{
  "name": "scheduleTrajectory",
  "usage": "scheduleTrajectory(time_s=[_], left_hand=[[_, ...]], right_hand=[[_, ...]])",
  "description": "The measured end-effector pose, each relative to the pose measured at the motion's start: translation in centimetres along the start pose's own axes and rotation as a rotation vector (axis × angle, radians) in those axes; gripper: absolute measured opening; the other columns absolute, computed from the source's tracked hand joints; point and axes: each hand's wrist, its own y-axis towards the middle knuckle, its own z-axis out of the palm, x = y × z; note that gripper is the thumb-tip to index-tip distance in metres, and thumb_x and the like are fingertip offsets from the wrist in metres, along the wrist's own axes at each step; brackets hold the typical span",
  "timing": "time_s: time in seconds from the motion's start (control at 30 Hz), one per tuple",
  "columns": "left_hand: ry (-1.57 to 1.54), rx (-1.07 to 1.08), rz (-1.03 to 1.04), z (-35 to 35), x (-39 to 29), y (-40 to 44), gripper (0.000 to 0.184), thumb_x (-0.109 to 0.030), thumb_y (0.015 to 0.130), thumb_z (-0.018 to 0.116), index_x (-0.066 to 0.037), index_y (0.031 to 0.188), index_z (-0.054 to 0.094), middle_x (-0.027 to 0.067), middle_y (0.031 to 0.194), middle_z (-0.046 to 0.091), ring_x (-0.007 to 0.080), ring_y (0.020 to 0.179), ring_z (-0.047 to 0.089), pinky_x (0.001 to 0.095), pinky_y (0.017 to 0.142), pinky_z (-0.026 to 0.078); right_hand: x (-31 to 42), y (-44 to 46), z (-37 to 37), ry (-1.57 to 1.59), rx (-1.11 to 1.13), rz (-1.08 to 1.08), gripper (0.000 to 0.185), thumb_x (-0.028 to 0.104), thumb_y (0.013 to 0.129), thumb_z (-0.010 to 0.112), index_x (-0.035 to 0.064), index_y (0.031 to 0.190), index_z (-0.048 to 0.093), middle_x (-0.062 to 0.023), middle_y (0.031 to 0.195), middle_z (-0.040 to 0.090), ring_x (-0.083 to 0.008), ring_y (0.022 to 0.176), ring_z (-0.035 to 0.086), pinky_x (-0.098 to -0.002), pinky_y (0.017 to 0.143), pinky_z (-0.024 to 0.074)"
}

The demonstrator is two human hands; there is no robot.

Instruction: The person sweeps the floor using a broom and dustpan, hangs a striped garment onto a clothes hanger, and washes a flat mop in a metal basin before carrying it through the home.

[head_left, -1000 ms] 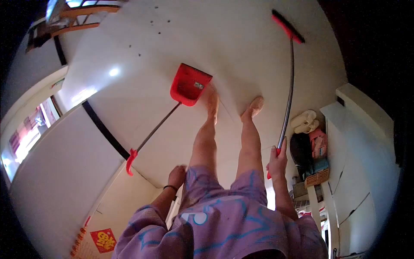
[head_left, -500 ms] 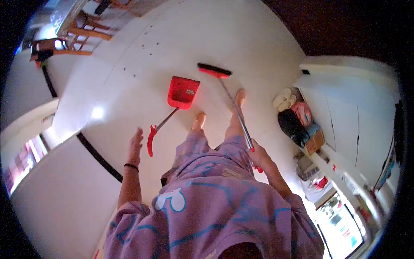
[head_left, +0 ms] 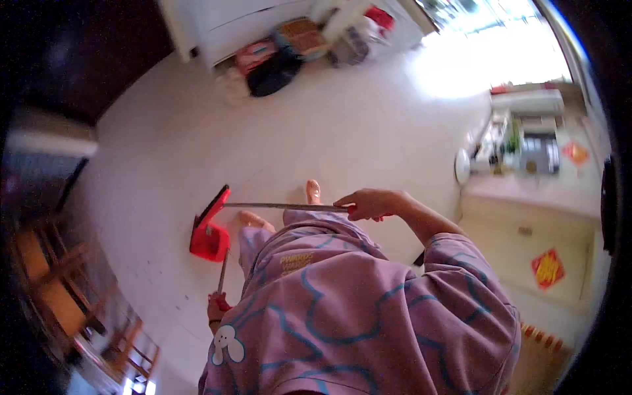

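Note:
My right hand [head_left: 370, 201] is closed round the red grip end of a broom [head_left: 283, 207]. Its grey pole runs left across my legs to a red head with dark bristles [head_left: 214, 205]. That head lies over the near mouth of a red dustpan [head_left: 209, 245]; whether they touch I cannot tell. At the lower left, beside my hip, my left hand [head_left: 216, 307] is wrapped round the dustpan's handle, partly hidden by my shirt. Dark specks [head_left: 172, 304] lie on the pale floor [head_left: 316, 131] to the left of the dustpan.
Wooden chairs [head_left: 49, 283] stand at the left edge. Along the far cabinet [head_left: 230, 23] sit a black bag [head_left: 275, 72] and other bundled items. A white fan-like object [head_left: 462, 166] and a low wall [head_left: 520, 230] with a red decoration [head_left: 548, 268] are on the right.
My body has turned, swinging the whole view round. The left hand, open before, now grips the dustpan handle. The broom head has come over to the dustpan.

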Motion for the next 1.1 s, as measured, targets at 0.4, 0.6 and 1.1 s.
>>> scheduleTrajectory(time_s=[0.4, 0.6, 1.1], left_hand=[[0.666, -0.016, -0.079, 24.1, -0.4, 6.6, 0.006, -0.019, 0.088, 0.055, -0.012, 0.087, 0.055, 0.0015, 0.079, 0.06, 0.0113, 0.066, 0.058, 0.0247, 0.045, 0.042], [0.921, 0.135, -0.147, 36.5, 5.4, 8.9, 0.005, -0.017, 0.087, 0.055, -0.012, 0.087, 0.055, 0.0022, 0.08, 0.06, 0.0115, 0.066, 0.058, 0.0246, 0.045, 0.043], [1.315, 0.296, -0.085, 63.4, 11.3, 11.5, 0.005, -0.008, 0.083, 0.056, -0.008, 0.088, 0.054, 0.0045, 0.083, 0.06, 0.0127, 0.069, 0.059, 0.0246, 0.051, 0.045]], right_hand=[[-26.6, -8.6, 13.1, 0.682, -0.411, 0.167, 0.052, 0.019, 0.082, 0.055, 0.0203, 0.133, 0.045, -0.01, 0.086, 0.064, -0.0183, 0.048, 0.055, -0.0337, 0.043, 0.0477], [-39.0, -9.3, 16.9, 0.954, -0.638, 0.186, 0.055, 0.019, 0.082, 0.054, 0.0149, 0.136, 0.041, -0.0074, 0.072, 0.056, -0.0152, 0.043, 0.05, -0.0302, 0.038, 0.0421], [-45.1, -6.5, 15.7, 2.298, -0.991, 0.189, 0.031, 0.026, 0.093, 0.048, 0.0085, 0.118, 0.045, -0.0045, 0.063, 0.049, -0.0118, 0.042, 0.045, -0.0272, 0.036, 0.0407]])
